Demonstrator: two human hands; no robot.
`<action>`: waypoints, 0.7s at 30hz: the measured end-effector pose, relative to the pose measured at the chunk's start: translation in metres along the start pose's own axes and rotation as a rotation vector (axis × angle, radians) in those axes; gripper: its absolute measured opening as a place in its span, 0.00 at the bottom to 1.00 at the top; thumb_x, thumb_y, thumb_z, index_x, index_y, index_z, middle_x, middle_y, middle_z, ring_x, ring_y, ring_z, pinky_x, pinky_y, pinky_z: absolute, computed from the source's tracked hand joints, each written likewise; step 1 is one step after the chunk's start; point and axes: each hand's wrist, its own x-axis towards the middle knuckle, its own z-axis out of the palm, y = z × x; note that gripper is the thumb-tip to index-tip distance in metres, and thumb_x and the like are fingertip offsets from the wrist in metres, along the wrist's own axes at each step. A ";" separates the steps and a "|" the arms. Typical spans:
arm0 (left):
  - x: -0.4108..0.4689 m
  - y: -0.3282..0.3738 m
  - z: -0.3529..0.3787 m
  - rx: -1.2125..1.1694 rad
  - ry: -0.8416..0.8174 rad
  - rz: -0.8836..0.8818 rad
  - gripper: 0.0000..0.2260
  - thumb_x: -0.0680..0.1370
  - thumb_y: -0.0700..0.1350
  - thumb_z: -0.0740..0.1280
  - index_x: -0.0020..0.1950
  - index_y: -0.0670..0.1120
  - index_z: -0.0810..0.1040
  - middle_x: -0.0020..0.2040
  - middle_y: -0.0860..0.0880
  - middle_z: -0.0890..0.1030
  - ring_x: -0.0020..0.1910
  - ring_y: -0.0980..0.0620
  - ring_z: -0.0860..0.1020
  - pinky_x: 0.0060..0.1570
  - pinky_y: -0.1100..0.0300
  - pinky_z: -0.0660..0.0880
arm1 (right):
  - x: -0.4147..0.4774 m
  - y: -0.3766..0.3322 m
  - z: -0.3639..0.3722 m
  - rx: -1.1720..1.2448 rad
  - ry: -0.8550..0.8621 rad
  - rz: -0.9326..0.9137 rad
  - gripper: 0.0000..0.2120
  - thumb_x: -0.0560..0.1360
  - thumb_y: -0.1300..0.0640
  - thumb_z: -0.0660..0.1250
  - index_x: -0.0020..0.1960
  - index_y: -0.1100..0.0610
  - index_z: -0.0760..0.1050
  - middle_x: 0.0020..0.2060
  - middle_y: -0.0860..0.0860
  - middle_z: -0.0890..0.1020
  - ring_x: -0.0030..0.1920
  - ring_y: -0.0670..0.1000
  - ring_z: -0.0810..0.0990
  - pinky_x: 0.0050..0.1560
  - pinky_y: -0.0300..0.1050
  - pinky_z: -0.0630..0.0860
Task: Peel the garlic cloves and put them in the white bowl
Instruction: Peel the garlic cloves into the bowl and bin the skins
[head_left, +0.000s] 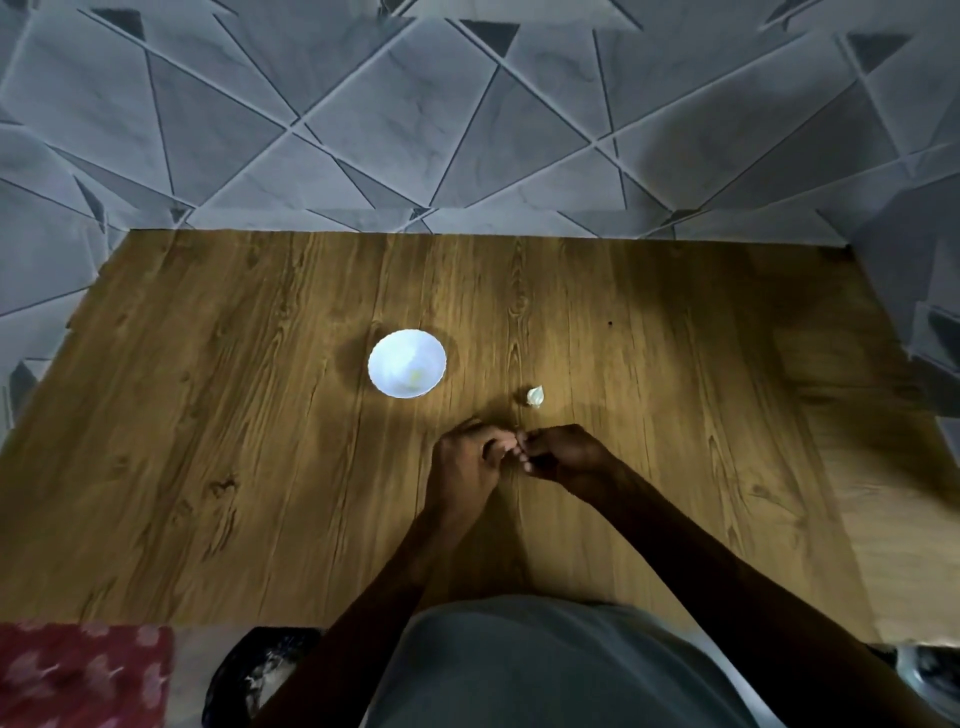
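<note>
Meeting fingertip to fingertip over the table (208, 415), the left hand (467, 460) and right hand (563, 454) both have their fingers curled in. Honestly can't tell what's pinched between them, it's too small and dark. One clove (535, 396) lies just beyond them, right of the bowl (384, 353), which has something yellowish inside.

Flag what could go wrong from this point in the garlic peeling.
1. The left hand and right hand pinch a barely visible small piece over the wooden table, short of the white bowl; a slipped grip would likely drop it there.
2. The loose garlic clove lies just beyond the right hand and could get knocked.
3. The dim light may hide leftover skin.
</note>
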 end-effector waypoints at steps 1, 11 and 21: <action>0.002 0.003 0.001 -0.138 -0.015 -0.208 0.04 0.75 0.37 0.72 0.47 0.43 0.85 0.40 0.49 0.85 0.38 0.55 0.82 0.44 0.65 0.77 | 0.001 0.000 0.000 -0.051 0.012 -0.065 0.04 0.75 0.68 0.68 0.44 0.64 0.81 0.35 0.55 0.84 0.37 0.51 0.82 0.39 0.42 0.81; 0.020 0.014 -0.008 -0.933 -0.120 -1.117 0.08 0.78 0.31 0.64 0.43 0.39 0.81 0.32 0.48 0.82 0.32 0.53 0.80 0.30 0.66 0.76 | 0.006 0.017 0.007 -0.387 0.128 -0.766 0.05 0.77 0.63 0.69 0.43 0.62 0.82 0.35 0.55 0.84 0.36 0.56 0.83 0.37 0.48 0.81; 0.009 0.009 0.000 -0.044 -0.188 -0.400 0.03 0.74 0.39 0.72 0.42 0.47 0.84 0.39 0.55 0.84 0.38 0.60 0.81 0.45 0.60 0.79 | 0.007 0.018 -0.001 -0.429 0.183 -0.426 0.06 0.74 0.70 0.69 0.48 0.64 0.83 0.43 0.58 0.86 0.38 0.48 0.83 0.36 0.37 0.80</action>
